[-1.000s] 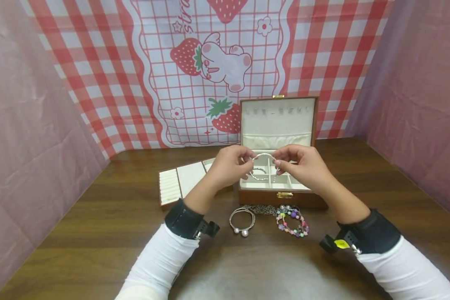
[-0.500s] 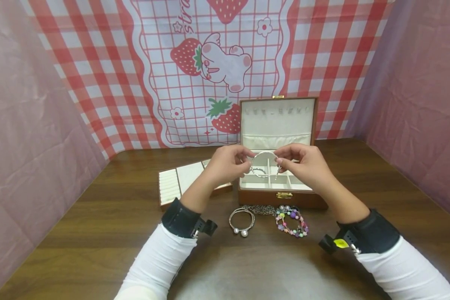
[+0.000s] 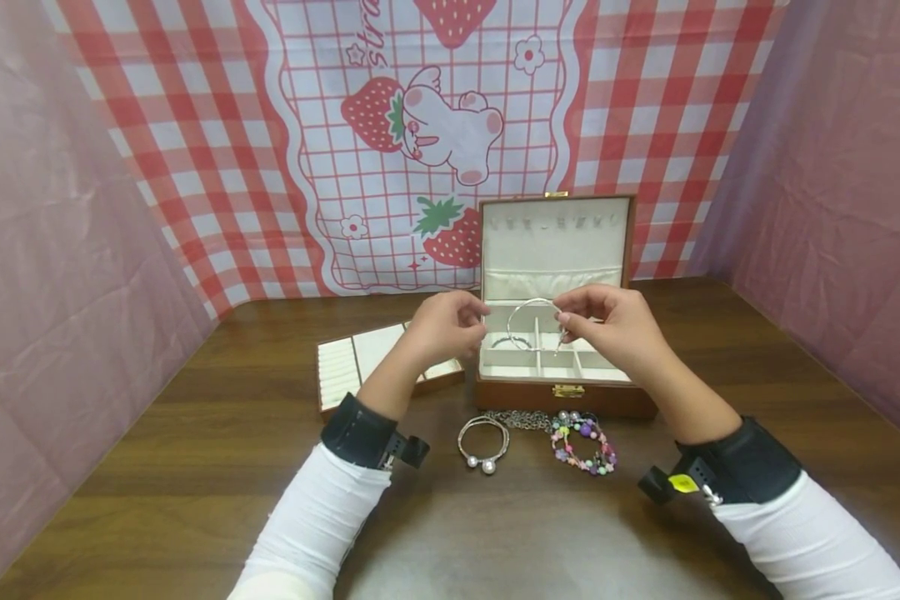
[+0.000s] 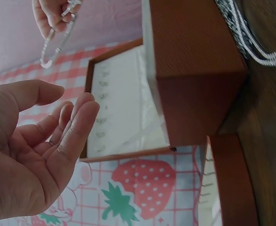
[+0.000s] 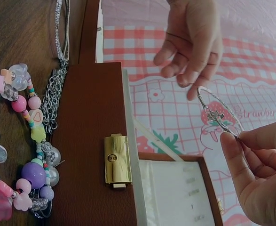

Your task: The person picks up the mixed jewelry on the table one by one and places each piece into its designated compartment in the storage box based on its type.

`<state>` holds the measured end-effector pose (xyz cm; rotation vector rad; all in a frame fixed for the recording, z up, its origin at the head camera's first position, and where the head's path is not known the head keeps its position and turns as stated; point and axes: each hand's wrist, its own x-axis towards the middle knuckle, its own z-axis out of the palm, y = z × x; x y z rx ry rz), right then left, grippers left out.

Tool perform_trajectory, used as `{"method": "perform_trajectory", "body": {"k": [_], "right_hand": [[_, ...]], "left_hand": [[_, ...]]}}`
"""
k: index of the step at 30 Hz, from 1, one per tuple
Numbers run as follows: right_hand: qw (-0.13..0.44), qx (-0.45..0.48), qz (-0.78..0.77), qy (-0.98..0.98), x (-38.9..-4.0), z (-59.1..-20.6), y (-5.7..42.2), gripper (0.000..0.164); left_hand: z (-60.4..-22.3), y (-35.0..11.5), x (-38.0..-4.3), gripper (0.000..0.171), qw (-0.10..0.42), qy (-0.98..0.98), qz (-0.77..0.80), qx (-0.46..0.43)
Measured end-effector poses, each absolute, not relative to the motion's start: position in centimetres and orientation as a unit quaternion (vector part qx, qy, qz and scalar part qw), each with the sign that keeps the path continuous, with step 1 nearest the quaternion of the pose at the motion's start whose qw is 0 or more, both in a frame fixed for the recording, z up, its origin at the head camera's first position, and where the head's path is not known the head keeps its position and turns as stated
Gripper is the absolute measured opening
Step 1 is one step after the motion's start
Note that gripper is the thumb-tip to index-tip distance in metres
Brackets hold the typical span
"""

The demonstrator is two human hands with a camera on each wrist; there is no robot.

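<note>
My right hand (image 3: 603,325) pinches a thin silver bangle (image 3: 523,302) between thumb and fingers, holding it up over the open jewelry box (image 3: 528,393). In the right wrist view a small silver ornament shows on the bangle (image 5: 235,109), near the fingertips. To the left of the bangle, apart from it, my left hand (image 3: 446,325) hovers with nothing in it. Its fingers are loosely bent, as the left wrist view of the hand (image 4: 39,146) also shows. A darker curve appears behind the bangle over the left compartment; I cannot tell whether it is a shadow.
A cream-lined tray (image 3: 378,354) lies left of the box. Before the box lie a bangle with two pearl-like ends (image 3: 487,465), a silver chain (image 3: 525,419) and colorful beaded bracelets (image 3: 562,454). The raised lid (image 3: 555,242) stands behind.
My left hand has let go of the bangle and drawn away to the left. My right hand still holds it, slightly farther right and higher.
</note>
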<state>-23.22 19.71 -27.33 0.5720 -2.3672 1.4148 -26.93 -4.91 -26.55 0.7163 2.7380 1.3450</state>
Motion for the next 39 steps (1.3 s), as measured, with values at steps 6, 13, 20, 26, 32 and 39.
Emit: {"method": "perform_trajectory", "body": {"k": [6, 13, 20, 26, 32, 39], "right_hand": [[0.153, 0.194, 0.51, -0.824, -23.2, -27.2, 19.8, 0.019], [0.151, 0.189, 0.514, -0.823, -23.4, -27.3, 20.0, 0.02], [0.149, 0.183, 0.521, -0.82, -23.5, -27.3, 20.3, 0.02], [0.147, 0.183, 0.531, -0.814, -23.6, -27.2, 20.4, 0.023], [0.15, 0.178, 0.527, -0.818, -23.6, -27.2, 20.5, 0.024], [0.147, 0.17, 0.526, -0.82, -23.7, -27.3, 20.7, 0.023]], "left_hand": [[-27.3, -5.4, -27.8, 0.03, 0.036, 0.872, 0.445, 0.2], [-28.3, -5.5, -28.6, 0.039, 0.067, 0.877, 0.434, 0.194], [-29.4, -5.2, -29.0, 0.055, 0.102, 0.867, 0.449, 0.188], [-30.1, -4.9, -29.2, 0.074, 0.129, 0.855, 0.469, 0.177], [-30.6, -4.6, -29.2, 0.074, 0.15, 0.849, 0.474, 0.181], [-30.8, -4.2, -29.2, 0.071, 0.148, 0.847, 0.474, 0.189]]}}
